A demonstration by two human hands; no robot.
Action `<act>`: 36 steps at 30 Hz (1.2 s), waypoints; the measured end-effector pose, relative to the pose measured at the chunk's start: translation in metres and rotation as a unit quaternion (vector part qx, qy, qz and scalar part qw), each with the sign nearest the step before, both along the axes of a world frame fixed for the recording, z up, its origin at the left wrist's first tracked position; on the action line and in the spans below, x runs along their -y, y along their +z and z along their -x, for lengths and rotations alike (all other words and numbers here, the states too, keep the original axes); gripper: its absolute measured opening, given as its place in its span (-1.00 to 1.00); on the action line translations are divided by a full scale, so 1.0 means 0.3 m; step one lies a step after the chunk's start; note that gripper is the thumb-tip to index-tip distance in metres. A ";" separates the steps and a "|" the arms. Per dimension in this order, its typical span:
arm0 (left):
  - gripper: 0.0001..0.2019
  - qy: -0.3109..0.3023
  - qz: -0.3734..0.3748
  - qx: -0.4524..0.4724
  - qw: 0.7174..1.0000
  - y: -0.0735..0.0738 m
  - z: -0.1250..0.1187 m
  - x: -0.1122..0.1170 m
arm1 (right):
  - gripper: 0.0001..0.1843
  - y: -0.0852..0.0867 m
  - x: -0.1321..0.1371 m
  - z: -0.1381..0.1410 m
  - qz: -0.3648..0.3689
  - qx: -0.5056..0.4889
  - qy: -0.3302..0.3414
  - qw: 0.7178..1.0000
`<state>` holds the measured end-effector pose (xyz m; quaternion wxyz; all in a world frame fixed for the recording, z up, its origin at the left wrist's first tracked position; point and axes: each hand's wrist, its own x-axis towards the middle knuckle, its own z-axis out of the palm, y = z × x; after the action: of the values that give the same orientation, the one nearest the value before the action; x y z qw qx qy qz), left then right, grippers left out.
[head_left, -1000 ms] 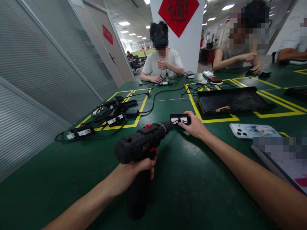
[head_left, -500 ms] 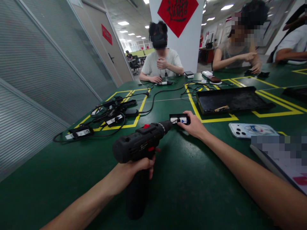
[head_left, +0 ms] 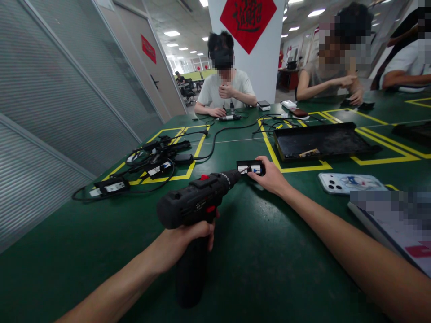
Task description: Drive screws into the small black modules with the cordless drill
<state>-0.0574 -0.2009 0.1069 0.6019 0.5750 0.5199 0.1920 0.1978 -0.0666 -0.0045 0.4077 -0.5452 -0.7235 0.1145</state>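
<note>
My left hand (head_left: 197,233) is wrapped round the grip of a black cordless drill (head_left: 188,202) with red buttons. Its chuck points forward and to the right, and a thin bit reaches a small black case (head_left: 239,163) with white and blue parts inside. Whether the bit tip touches the case or a part in it I cannot tell. My right hand (head_left: 269,177) grips the right end of that case, thumb at the near side and fingers over the top, holding it on the green table (head_left: 242,269).
Black adapters and cables (head_left: 158,157) lie tangled at the left. A black tray (head_left: 323,141) with a small scrap in it stands at the right. Nearer are a phone (head_left: 352,183) and a partly blurred notebook (head_left: 387,224). Co-workers sit across the table, including a person (head_left: 225,85) opposite.
The whole view has shifted very slightly. Both hands, the drill and the small case keep nearly the same positions relative to one another.
</note>
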 end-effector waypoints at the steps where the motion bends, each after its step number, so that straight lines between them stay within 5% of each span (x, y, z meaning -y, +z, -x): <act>1: -0.68 0.000 0.000 0.000 1.000 0.002 -0.002 0.000 | -0.49 0.000 0.001 0.000 0.000 0.000 0.001 1.000; 19: -0.68 0.021 0.004 0.027 0.999 -0.013 0.005 0.003 | -0.46 -0.010 -0.006 0.001 0.001 -0.004 -0.001 1.000; 36: -0.70 -0.031 -0.028 -0.044 0.998 -0.013 0.018 -0.004 | -0.48 -0.007 -0.004 0.001 -0.002 0.000 0.003 1.000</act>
<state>-0.0626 -0.1998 0.1029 0.5675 0.6152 0.5226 0.1625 0.1976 -0.0653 -0.0066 0.4083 -0.5424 -0.7253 0.1142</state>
